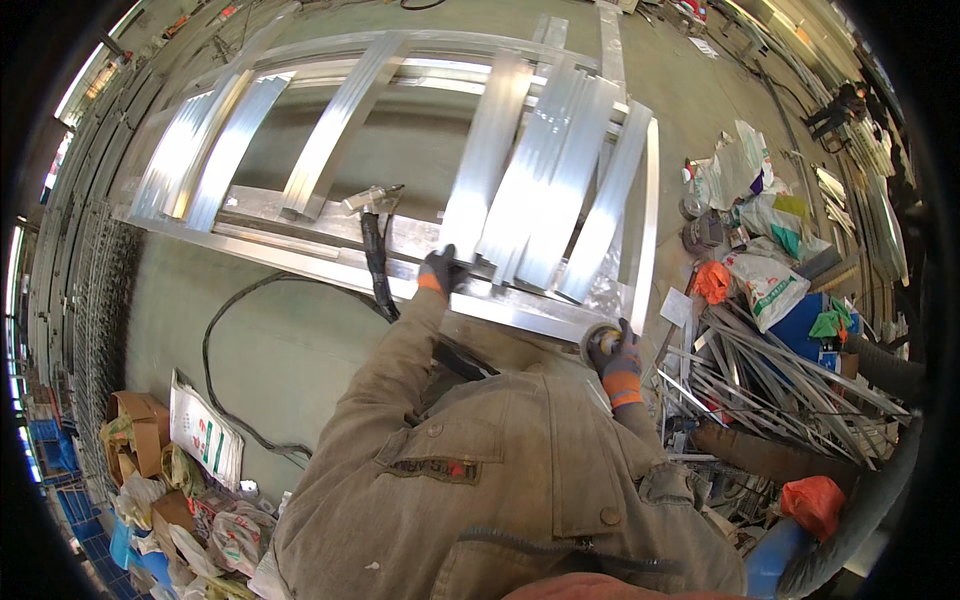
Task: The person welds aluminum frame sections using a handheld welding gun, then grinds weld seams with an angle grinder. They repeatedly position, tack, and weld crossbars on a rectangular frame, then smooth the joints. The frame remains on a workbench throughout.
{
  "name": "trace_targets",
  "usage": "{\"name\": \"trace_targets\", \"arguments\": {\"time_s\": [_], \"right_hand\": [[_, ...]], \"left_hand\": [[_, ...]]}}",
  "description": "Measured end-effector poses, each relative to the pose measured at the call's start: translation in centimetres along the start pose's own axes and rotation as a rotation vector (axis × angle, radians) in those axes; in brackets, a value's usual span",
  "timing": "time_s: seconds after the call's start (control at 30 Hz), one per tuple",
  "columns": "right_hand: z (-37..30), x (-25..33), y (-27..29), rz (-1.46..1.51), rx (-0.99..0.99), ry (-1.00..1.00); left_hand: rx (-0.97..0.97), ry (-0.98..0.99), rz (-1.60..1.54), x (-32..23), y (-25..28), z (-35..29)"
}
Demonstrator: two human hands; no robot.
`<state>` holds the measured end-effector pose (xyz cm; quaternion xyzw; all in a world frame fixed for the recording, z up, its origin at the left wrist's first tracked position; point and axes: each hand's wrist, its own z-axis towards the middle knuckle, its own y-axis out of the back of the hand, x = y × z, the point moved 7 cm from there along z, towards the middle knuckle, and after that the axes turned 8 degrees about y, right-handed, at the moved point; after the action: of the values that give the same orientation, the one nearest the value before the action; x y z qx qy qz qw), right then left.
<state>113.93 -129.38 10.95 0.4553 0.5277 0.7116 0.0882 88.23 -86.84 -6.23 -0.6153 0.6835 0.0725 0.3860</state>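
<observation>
While my left hand [441,272] presses flat, fingers spread and gripping nothing, on the aluminium frame [330,255] at about eleven o'clock from my chest, it seems to steady the rails. A welding torch [372,205] lies just beyond it. At two o'clock, my right hand [617,352] is closed round a small round grinder [597,340] at the frame's near corner.

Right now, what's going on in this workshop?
A person in a tan work jacket leans over a frame of aluminium bars laid flat on the concrete floor. The gloved left hand presses on the frame's near rail. The gloved right hand grips a small round tool at the frame's corner. A black cable drapes across the rail.
</observation>
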Motion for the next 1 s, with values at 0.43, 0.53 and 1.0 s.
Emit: {"name": "trace_targets", "arguments": {"time_s": [0.43,0.53,1.0], "right_hand": [[-0.7,10.6,-8.5,-0.085,-0.220,-0.301],[-0.8,10.8,-8.7,-0.115,-0.282,-0.276],[-0.5,8.3,-9.7,-0.181,-0.254,-0.255]], "left_hand": [[-0.125,-0.433,1.456,-10.0,-3.4,-8.8],[-0.008,-0.522,1.510,-10.3,-3.1,-8.9],[-0.208,-0.248,-0.558,-30.6,33.3,7.2]]}}
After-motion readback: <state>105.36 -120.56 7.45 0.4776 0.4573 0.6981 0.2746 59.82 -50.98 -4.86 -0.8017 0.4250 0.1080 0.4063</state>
